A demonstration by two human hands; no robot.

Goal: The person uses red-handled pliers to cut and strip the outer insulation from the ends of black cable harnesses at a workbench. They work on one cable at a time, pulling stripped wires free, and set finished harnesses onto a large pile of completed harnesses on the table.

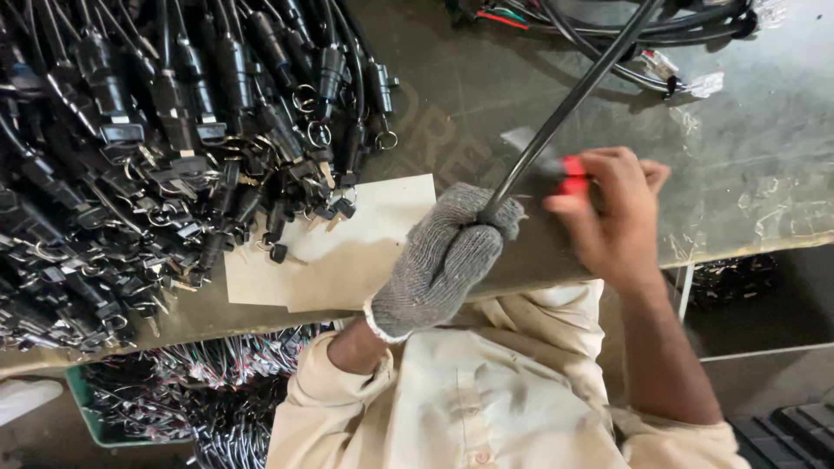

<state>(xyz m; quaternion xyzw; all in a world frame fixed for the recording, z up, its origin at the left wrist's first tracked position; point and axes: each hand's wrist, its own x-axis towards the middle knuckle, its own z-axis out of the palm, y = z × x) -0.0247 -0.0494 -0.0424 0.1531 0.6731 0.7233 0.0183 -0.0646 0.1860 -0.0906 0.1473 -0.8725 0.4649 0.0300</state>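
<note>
**Holding a black sleeved cable at the near table edge**

Gripping: left hand, in a grey knitted glove, has its grip closed around the black sleeved cable, which runs up toward the far right corner of the table. Right hand, bare and blurred, has fingers pinched on a small red object just beside the cable. Judgement: keep the gloved fist firm and low, cable taut. Pile of black connector assemblies covers the left side; a tan card sheet lies at the near edge.
</note>
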